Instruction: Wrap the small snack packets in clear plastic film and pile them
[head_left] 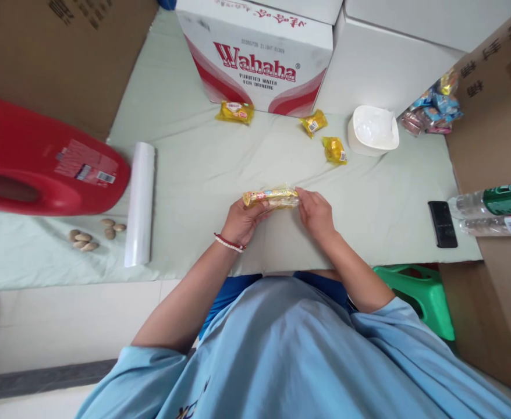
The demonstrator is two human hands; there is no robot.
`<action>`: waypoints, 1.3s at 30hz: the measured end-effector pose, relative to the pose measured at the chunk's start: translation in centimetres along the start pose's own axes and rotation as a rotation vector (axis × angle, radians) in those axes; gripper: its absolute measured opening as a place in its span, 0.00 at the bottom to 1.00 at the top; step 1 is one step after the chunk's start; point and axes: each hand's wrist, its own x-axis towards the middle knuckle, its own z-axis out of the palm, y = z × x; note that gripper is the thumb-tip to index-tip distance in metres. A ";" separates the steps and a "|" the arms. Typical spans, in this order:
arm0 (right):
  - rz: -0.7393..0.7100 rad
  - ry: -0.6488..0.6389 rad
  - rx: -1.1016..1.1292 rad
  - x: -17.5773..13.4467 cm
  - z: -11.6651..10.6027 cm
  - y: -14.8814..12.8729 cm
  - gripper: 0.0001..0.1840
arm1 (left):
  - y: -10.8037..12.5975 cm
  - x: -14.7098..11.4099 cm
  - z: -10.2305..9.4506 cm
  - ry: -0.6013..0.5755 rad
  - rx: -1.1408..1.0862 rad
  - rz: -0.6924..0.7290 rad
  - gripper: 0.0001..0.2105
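Between my two hands is a long yellow snack packet (273,196) in shiny printed wrapping, raised over the table's front part. My left hand (244,220) is closed round its left end, thumb along the near side. The fingers of my right hand (316,212) pinch the packet's right end. What is inside the wrapping cannot be made out. Farther back lie three yellow wrapped snacks: one packet (235,112) against the water carton, another packet (313,123) to its right, and a third packet (334,151) just nearer to me.
A white bowl (373,131) and a heap of small packets (434,107) stand back right. At right are a black phone (442,224) and plastic bottles (495,201). Leftward are a white roll (139,203), a red jug (50,157) and brown nuts (83,240). The Wahaha carton (259,58) borders the back.
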 end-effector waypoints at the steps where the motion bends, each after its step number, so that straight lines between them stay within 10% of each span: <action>1: 0.001 0.023 0.004 0.1 -0.3 0.5 0.22 | 0.2 0.0 0.0 0.000 0.003 -0.004 0.27; 7: 0.089 0.170 0.251 1.1 -0.5 1.3 0.18 | -0.1 -0.1 1.0 -0.077 -0.131 -0.036 0.25; 13: 0.494 0.314 0.996 1.8 3.5 -2.3 0.17 | -3.1 0.0 3.9 -0.124 -0.355 0.031 0.26; 21: 0.519 0.169 1.504 2.2 2.1 -4.9 0.23 | -3.9 0.7 4.5 -0.060 -0.357 0.161 0.26; 32: 0.474 -0.165 1.428 1.1 0.6 -2.3 0.32 | -2.6 -1.4 4.3 -0.153 -0.201 0.045 0.32; 39: 0.345 0.066 0.791 0.8 1.0 0.5 0.23 | -1.3 -0.8 3.4 -0.102 -0.233 0.056 0.29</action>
